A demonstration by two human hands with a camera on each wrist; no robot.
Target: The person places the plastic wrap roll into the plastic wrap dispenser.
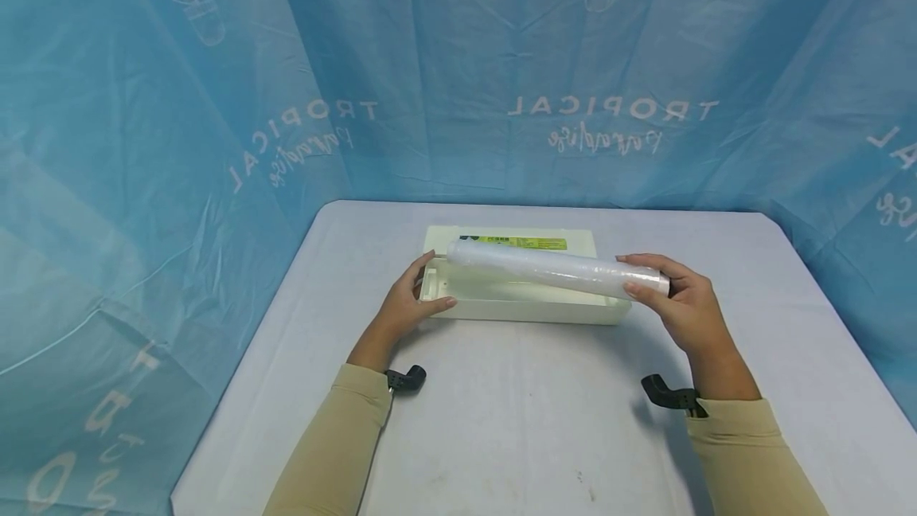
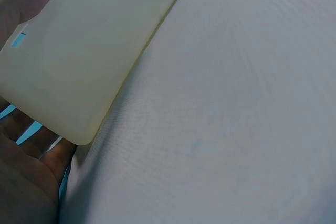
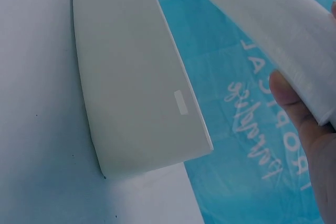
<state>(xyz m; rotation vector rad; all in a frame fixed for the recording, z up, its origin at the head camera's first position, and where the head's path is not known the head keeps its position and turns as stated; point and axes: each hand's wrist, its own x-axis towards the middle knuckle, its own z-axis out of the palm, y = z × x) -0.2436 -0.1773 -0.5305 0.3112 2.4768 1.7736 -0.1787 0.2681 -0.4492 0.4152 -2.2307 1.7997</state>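
A long pale cling film box [image 1: 533, 312] with its lid [image 1: 583, 240] folded back lies on the table. My left hand [image 1: 403, 305] grips the box's left end, thumb on the front wall and fingers behind; the left wrist view shows the thumb [image 2: 32, 3] on that wall. In my right hand [image 1: 684, 301] is the right end of a white cling film roll [image 1: 552, 269]. The roll slants across the box opening, its left end higher, its right end past the box. In the right wrist view, the right thumb [image 3: 286, 90] presses against the roll.
A yellow-green label [image 1: 533, 243] shows on the lid, partly covered by the roll. A white cloth covers the table [image 1: 501, 412]. Blue printed curtains [image 1: 466, 62] hang behind it and at both sides. Each wrist wears a small black camera mount [image 1: 669, 394].
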